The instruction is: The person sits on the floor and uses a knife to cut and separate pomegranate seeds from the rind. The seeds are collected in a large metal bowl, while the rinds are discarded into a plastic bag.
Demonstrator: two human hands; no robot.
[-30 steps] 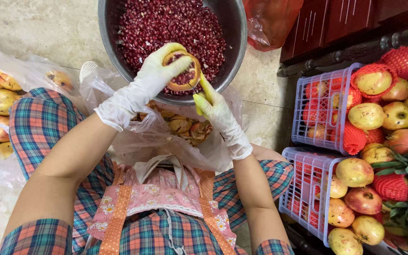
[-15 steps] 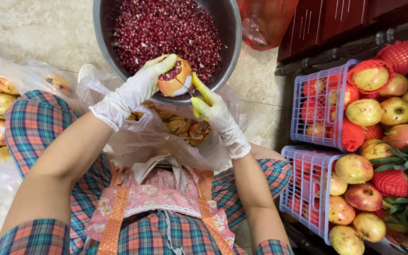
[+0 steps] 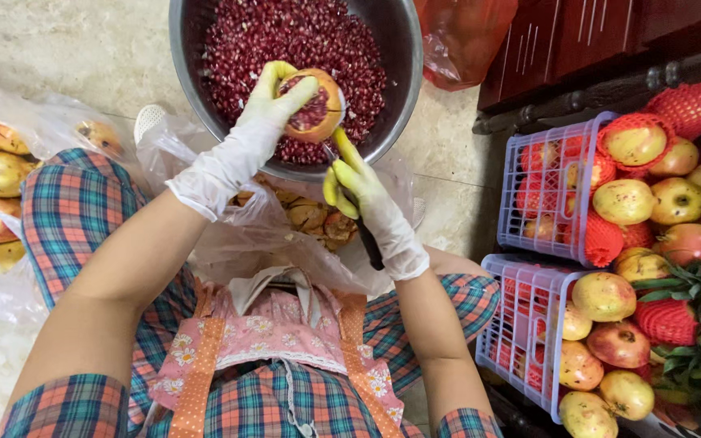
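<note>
My left hand (image 3: pixel 265 113), in a white glove stained yellow at the fingers, holds a cut pomegranate piece (image 3: pixel 314 105) over a steel bowl (image 3: pixel 399 77) full of red seeds. The cut face shows red seeds. My right hand (image 3: pixel 363 195), gloved the same way, grips a dark-handled knife (image 3: pixel 367 239), its blade pointing up to the lower edge of the fruit. Both hands are at the near rim of the bowl.
A clear plastic bag (image 3: pixel 229 243) with pomegranate peels (image 3: pixel 318 219) lies on my lap under the hands. Two lilac plastic crates (image 3: pixel 541 182) of whole pomegranates stand at right. More fruit in a bag (image 3: pixel 10 154) lies at left. A red bag (image 3: pixel 464 40) is beyond the bowl.
My left hand has turned the pomegranate piece, so its seeded cut face shows again. My right hand with the knife has stayed just below the fruit.
</note>
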